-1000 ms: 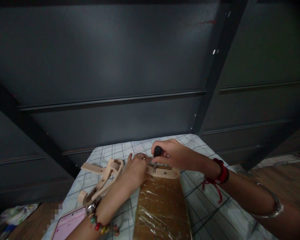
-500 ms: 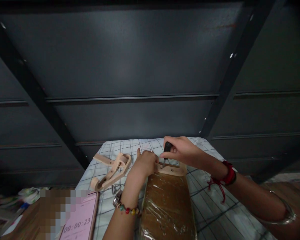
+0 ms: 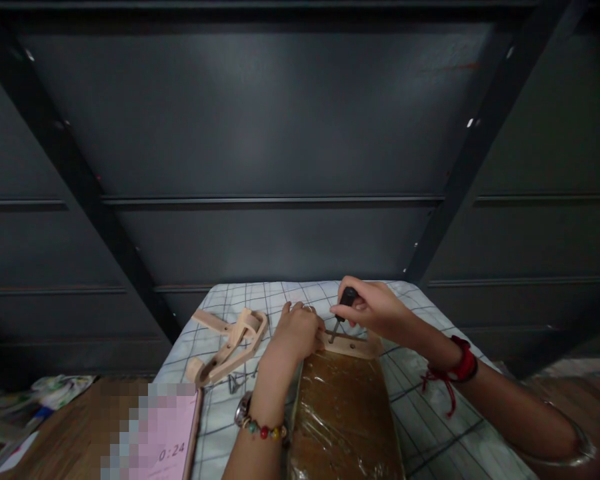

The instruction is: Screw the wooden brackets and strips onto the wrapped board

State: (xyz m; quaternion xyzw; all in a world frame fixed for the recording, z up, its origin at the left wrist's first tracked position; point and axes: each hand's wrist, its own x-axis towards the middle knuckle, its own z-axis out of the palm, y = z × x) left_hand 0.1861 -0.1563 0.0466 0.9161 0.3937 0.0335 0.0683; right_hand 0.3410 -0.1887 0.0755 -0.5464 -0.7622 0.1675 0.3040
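My right hand point(image 3: 373, 308) is closed around the black handle of a screwdriver point(image 3: 348, 298), which leans slightly with its tip at a hole in a pale wooden piece point(image 3: 360, 347). That piece has another dark hole to the right and stands at the far end of a brown block wrapped in clear plastic point(image 3: 347, 413). My left hand point(image 3: 295, 328) grips the left end of the wooden piece, and its fingertips are partly hidden. Left of it lie several pale wooden parts point(image 3: 230, 343) joined or stacked together.
A checked cloth point(image 3: 425, 393) covers the table. A phone point(image 3: 177, 440) showing a timer lies at the near left edge. Small metal pieces point(image 3: 233, 383) lie beside the wooden parts. Dark metal panels point(image 3: 280, 243) rise behind the table.
The whole view has shifted a little, so hands and table appear lower and further right. The screwdriver leans a bit more, its tip still at the wooden piece. Both hands keep their hold.
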